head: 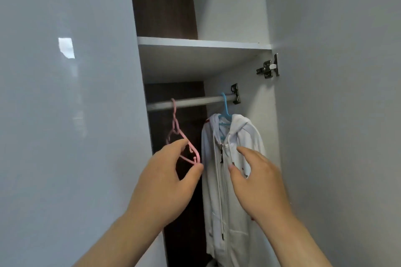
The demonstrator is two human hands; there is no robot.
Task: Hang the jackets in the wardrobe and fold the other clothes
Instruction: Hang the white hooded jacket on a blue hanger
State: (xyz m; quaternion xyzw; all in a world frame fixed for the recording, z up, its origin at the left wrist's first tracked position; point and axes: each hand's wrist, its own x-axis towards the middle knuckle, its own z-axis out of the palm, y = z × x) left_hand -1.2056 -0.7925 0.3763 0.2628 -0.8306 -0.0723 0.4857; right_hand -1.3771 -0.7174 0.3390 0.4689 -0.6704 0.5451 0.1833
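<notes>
Left hand (169, 182): index finger (179, 147) and thumb curled into a C round the lower arm of the pink hanger (174, 123). Thumb tip sits at the hanger's near end, looks like a light pinch; firm contact hard to confirm. Right hand (260, 182): fingers (247, 151) loosely spread, holding nothing, in front of the white zip hoodie jacket (245, 132); touching the cloth or not, cannot tell.

Pink hanger is bare, hooked at the left end of the rail (195, 102), turned edge-on, long axis slanting down and right from hook to thumb. White jacket is on a blue hanger (224, 112) at the rail's right end, zip partly closed, just right of the pink hanger.

Key relation: the bare hanger is in the left hand's span, hook straight above the fingers, so the left hand is the nearer one. Likely next: lift the hook up off the rail for another jacket.

Shelf (201, 42) above the rail; door hinge (269, 68) at right.
</notes>
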